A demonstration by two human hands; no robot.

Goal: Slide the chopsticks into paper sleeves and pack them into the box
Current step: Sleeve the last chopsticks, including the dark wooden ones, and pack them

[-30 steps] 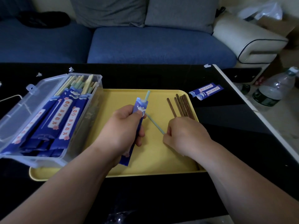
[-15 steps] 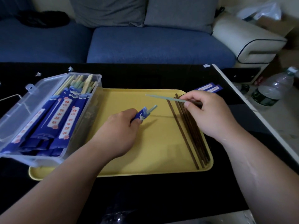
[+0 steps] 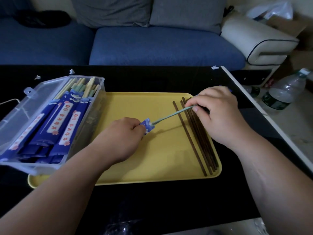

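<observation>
— Fingers first: what's each hand doing?

— Pinched, both of them. My right hand (image 3: 218, 114) has thumb and forefinger closed on the far end of a pale green chopstick (image 3: 171, 115). My left hand (image 3: 122, 139) is curled tight around a blue sleeve (image 3: 147, 127); only the sleeve's mouth shows past my knuckles.

— And the chopstick itself?

— It runs from my right fingertips, at about 2 o'clock on the tray (image 3: 152, 167), down to the sleeve's mouth near the tray's middle. Its tip is at the opening; I can't tell how far in it sits. It crosses above the brown chopsticks (image 3: 196, 138).

— Where are those?

— Lying loose along the tray's 3 o'clock side, roughly parallel, tips toward 12.

— The box?

— At 9 o'clock, clear plastic box (image 3: 91, 119), lid (image 3: 22, 106) open to its left, one end resting on the tray's left edge. It's holding filled sleeves (image 3: 57, 122), side by side, with pale chopstick ends poking out toward 12.

— Anything beyond?

— Dark table (image 3: 152, 200) under everything, blue sofa (image 3: 152, 44) at 12, water bottle (image 3: 284, 92) on the floor at 2.
</observation>
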